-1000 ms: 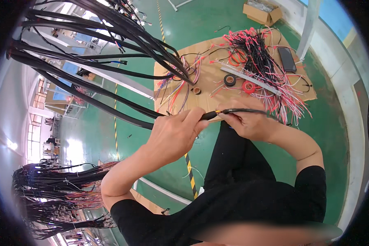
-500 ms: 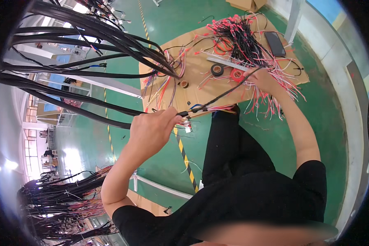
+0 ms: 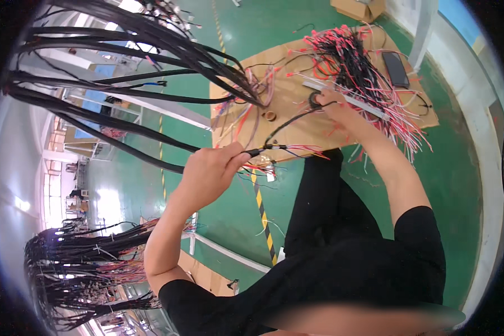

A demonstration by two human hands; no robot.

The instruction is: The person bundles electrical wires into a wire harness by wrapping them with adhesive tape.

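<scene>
— Left hand (image 3: 210, 168)?

— Closed on a black sleeved cable (image 3: 123, 143), pinched between thumb and fingertips right at the sleeve's end, just short of the cardboard sheet (image 3: 297, 120). Bare red and dark wires (image 3: 294, 150) fanning out of that end, over the near edge of the cardboard.

— And the right hand (image 3: 336, 106)?

— Out over the middle of the cardboard, fingers curled down onto a roll of black tape (image 3: 315, 101). Touching it, certainly — gripped or merely pressed, cannot tell. A thin black lead (image 3: 288, 120) curving from beside that roll back to the pinched cable end.

— Where does the cable run from there?

— Off to the left of the cardboard, rising away as one of several thick black cable bundles (image 3: 112, 73) hanging across the upper left (all converging toward the cardboard's left corner).

— Anything else lying on the cardboard?

— A heap of red and black wires (image 3: 358, 61) at the far side, spilling over the right edge. A pale flat bar (image 3: 353, 101) just past the right hand, partly under those wires. A small brown ring (image 3: 270, 116) to the left of the tape roll. A dark flat device (image 3: 396, 68) near the far right corner.

— And around it?

— Green floor (image 3: 453, 168) under the cardboard, with a yellow-and-black striped line (image 3: 261, 210) running out from the near edge. More dark wire harnesses (image 3: 84, 263) massed well off to the lower left. Black trousers and black shirt below the near edge — seated, seemingly.
</scene>
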